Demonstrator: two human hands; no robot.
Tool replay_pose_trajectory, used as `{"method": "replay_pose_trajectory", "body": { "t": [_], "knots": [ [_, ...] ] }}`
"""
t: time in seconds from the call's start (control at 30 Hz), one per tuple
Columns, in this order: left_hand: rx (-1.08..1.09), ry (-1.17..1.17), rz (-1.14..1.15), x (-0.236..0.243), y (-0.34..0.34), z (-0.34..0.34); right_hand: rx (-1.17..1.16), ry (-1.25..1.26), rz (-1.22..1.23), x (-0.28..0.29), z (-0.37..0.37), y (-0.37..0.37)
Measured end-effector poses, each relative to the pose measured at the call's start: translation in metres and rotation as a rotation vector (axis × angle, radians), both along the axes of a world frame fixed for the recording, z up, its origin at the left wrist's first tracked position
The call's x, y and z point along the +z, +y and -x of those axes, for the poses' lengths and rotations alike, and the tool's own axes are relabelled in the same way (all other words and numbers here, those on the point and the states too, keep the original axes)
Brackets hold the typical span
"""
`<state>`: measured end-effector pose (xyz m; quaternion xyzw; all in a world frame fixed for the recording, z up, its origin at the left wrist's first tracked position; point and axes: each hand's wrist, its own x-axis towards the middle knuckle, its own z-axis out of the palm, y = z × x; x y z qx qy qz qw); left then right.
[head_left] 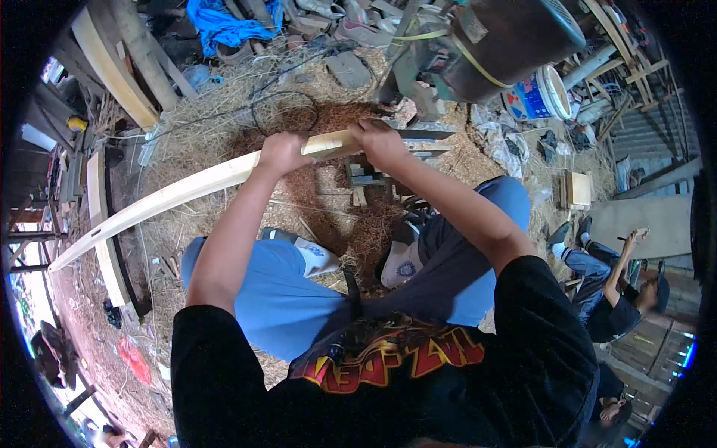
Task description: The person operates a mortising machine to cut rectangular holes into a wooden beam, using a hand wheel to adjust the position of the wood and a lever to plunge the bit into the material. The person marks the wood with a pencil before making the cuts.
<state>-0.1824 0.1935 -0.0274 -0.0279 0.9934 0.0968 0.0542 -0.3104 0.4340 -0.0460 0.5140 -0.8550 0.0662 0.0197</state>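
A long, pale, gently curved wooden plank (175, 190) runs from in front of me out to the far left. A small dark slot shows near its left end. My left hand (284, 154) is closed round the plank, with the thumb along its near side. Further right, my right hand (379, 142) grips it near the right end. Just beneath and to the right of that hand lie dark metal bars (426, 135) of a low tool or machine, partly hidden by the plank and my forearm. Whether the plank touches them, I cannot tell.
Reddish wood shavings (299, 187) and straw cover the ground between my feet. A large dark cylinder (515, 45) and a white-and-blue bucket (541, 93) stand at the far right. Curved boards (104, 224) lie at the left. Another person (612, 291) sits at the right.
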Motion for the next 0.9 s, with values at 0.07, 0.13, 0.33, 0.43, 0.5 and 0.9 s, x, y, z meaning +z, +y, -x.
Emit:
{"method": "replay_pose_trajectory", "body": {
  "t": [0.07,0.13,0.33,0.43,0.5,0.9],
  "knots": [
    [0.001,0.038,-0.005,0.002,0.004,0.005,0.037,0.096,0.022,0.006,0.004,0.021],
    [0.017,-0.002,0.032,0.004,-0.007,0.001,0.092,0.057,0.127,0.030,-0.009,0.039],
    [0.024,-0.062,0.070,0.012,-0.001,0.006,-0.107,-0.007,0.077,0.030,0.000,0.076],
    [0.016,-0.058,0.090,0.009,0.003,0.008,-0.239,-0.057,-0.038,0.008,0.014,0.088],
    [0.015,-0.057,0.104,0.003,0.004,0.009,-0.229,-0.052,-0.078,-0.005,0.017,0.094],
    [0.025,0.008,0.094,-0.006,0.004,0.013,-0.178,-0.010,0.001,-0.024,0.027,0.104]
  ]
}}
